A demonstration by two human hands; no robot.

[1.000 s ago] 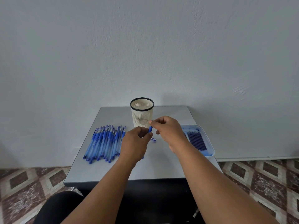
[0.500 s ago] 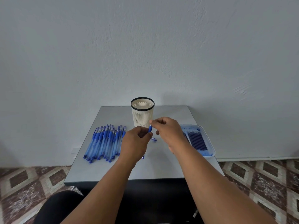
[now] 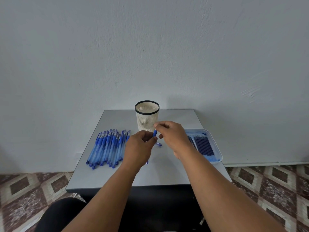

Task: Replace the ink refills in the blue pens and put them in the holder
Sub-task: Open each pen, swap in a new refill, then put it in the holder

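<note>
Head view: left hand [image 3: 139, 148] grips a blue pen [image 3: 154, 133] mid-table, right hand [image 3: 172, 136] pinches its top end, likely unscrewing. Holder [image 3: 147, 118] near the far edge looks empty. Pen pile [image 3: 107, 146] toward the left edge, refill tray [image 3: 215, 148] at the right edge. Judging first pen, nearly all left

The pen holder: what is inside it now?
The holder shows only its slotted inner wall near the rim; no pen sticks out above it. Its bottom is hidden by the front wall, so small items there cannot be ruled out.
</note>
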